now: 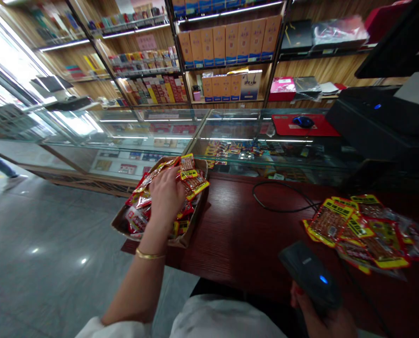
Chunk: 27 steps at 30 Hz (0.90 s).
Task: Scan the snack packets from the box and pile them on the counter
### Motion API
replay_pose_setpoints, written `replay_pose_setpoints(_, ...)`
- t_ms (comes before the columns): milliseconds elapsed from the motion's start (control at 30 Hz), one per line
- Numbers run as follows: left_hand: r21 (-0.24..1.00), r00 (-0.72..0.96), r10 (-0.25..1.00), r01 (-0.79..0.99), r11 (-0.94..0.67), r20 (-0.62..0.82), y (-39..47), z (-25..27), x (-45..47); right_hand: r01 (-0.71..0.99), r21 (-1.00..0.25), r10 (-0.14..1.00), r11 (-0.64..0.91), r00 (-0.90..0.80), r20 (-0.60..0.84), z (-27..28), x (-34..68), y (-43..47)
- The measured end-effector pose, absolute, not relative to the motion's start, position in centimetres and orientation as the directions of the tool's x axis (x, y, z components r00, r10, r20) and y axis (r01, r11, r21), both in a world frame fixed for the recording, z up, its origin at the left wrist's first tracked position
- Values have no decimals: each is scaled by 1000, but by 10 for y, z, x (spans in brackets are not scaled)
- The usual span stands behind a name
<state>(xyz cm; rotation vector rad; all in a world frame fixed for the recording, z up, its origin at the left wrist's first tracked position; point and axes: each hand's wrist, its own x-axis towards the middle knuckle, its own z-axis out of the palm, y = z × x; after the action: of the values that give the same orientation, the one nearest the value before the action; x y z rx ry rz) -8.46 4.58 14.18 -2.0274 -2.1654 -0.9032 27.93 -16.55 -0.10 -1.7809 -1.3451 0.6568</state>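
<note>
Currently rests the left hand point(167, 190) atop flat snack packets point(197, 185) inside a cardboard carton point(179, 241), with fingertips lost among the wrappers; cannot tell whether pinched on one. Grips a handheld scanner point(310, 267) in the right hand point(336, 324), well apart from the left, to the right of the carton and closer to the body. Farther right of the carton, a loose heap of similar packets point(331, 220).

Looks light, thin and bendable, with shiny film likely to slip against neighbouring wrappers; seems hardly fragile, though apt to crease. Probably best taken by a flat margin or corner, as on the yellow-edged packet at the carton's right side, between thumb and forefinger.

Mind the carton's raised walls and the glass display case point(230, 164) just beyond. Stands at the left end of the dark wooden surface point(237, 230), with floor point(65, 263) below on the carton's left; cannot tell how fully supported underneath. Offers most room for moving to the carton's right, short of the heap, with a looped black cable point(283, 212) toward the back.
</note>
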Motion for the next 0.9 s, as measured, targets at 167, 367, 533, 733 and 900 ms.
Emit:
replay_pose_setpoints(167,132,-92,987,988,74,135,59,133,-143,465,-885,989,-40,145,31,0,268,-150)
replay_pose_setpoints(367,260,-103,957,965,30,272,34,131,-130,485,-868,962,-106,270,33,3,254,-157)
replay_pose_setpoints(533,872,-438,824,472,-131,360,3,141,-81,536,-836,963,-123,268,31,4,268,-158)
replay_pose_setpoints(733,774,47,972,-597,211,-228,5,120,8,483,-868,936,-117,345,66,17,262,-157)
replay_pose_setpoints(900,484,273,868,-741,465,-415,13,97,22,459,-878,926,-139,375,50,21,258,-162)
